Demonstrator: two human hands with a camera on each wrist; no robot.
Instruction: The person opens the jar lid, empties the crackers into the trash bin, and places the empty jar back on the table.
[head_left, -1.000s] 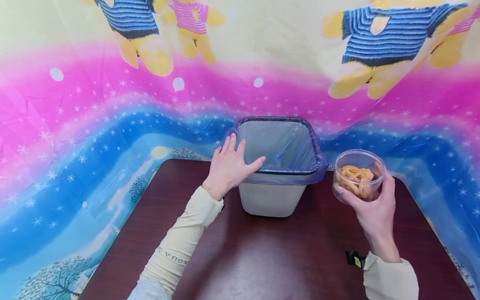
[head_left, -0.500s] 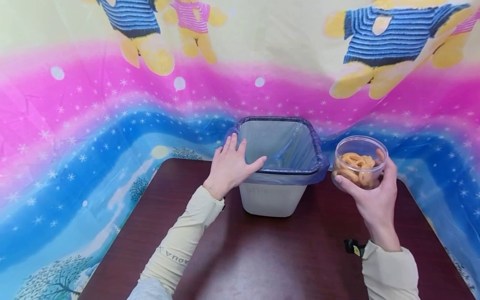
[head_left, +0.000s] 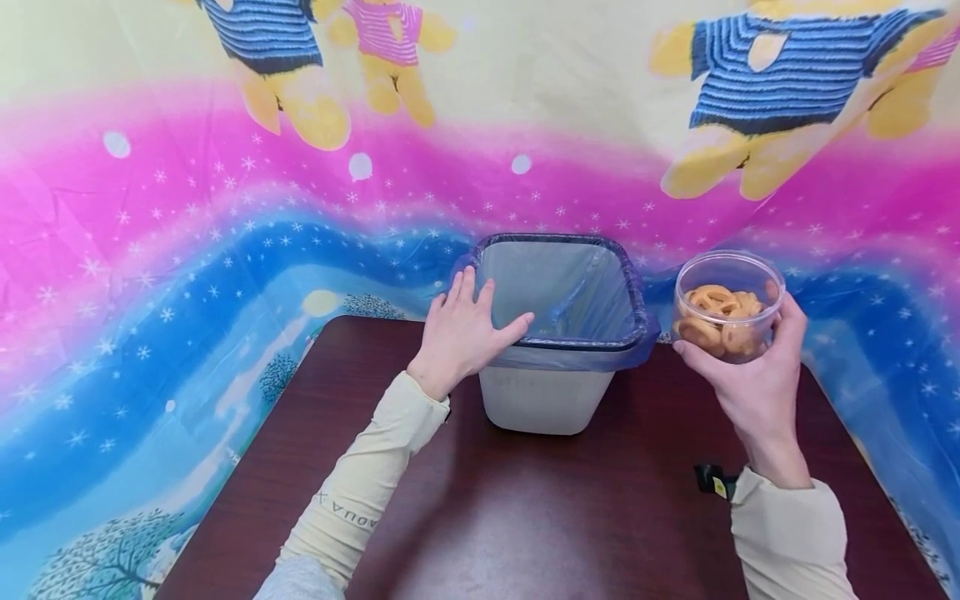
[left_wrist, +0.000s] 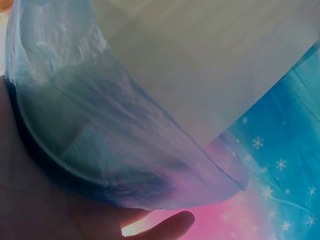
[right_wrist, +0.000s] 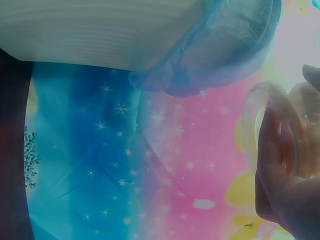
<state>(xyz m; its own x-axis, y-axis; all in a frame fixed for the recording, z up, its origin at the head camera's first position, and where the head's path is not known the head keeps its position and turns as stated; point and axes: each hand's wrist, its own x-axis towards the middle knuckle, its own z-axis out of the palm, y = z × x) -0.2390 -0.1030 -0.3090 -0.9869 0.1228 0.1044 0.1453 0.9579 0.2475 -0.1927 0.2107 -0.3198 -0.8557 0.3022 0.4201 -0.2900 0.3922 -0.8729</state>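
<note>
A pale grey trash bin (head_left: 547,392) stands on the table, lined with a translucent blue trash bag (head_left: 637,337) folded over its rim. My left hand (head_left: 465,333) rests on the bin's left front rim, fingers spread and straight. In the left wrist view the bag (left_wrist: 115,150) covers the rim, with fingertips (left_wrist: 175,225) showing below it. To the right of the bin, my right hand (head_left: 757,400) grips a clear round plastic tub (head_left: 731,267), raised above the table. Golden-brown pretzel-shaped cookies (head_left: 716,321) lie in the lidless tub.
The dark reddish-brown table (head_left: 525,508) has rounded back corners. Behind and around it hangs a printed cloth (head_left: 375,192) with bears and snowflakes, close behind the bin. A black strap (head_left: 712,481) sticks out from the right wrist.
My right hand has lifted the tub of cookies higher and moved it slightly to the right. The left hand and the bin stay where they were.
</note>
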